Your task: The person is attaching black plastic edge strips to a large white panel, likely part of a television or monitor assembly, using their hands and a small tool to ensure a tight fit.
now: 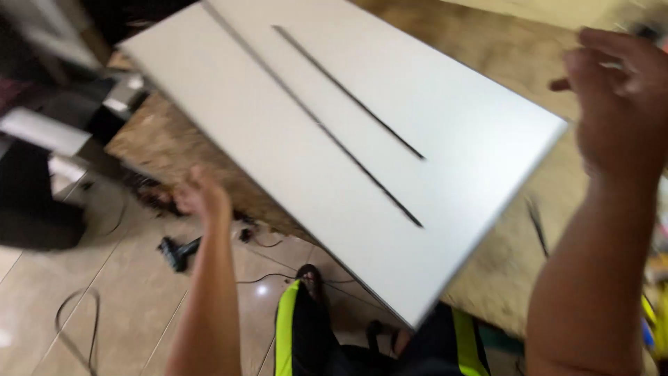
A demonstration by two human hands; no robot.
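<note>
Rough chipboard bench (501, 264) carries smooth white panel (362, 139) with 2 slots; left hand (202, 198) and right hand (616, 97) loosely open, empty.

A white grooved panel (362, 139) lies on the brown chipboard workbench (501, 271).

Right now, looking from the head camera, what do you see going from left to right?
Loose cable on the floor → dark power tool on the tiles → left hand → white panel with two slots → right hand.
</note>
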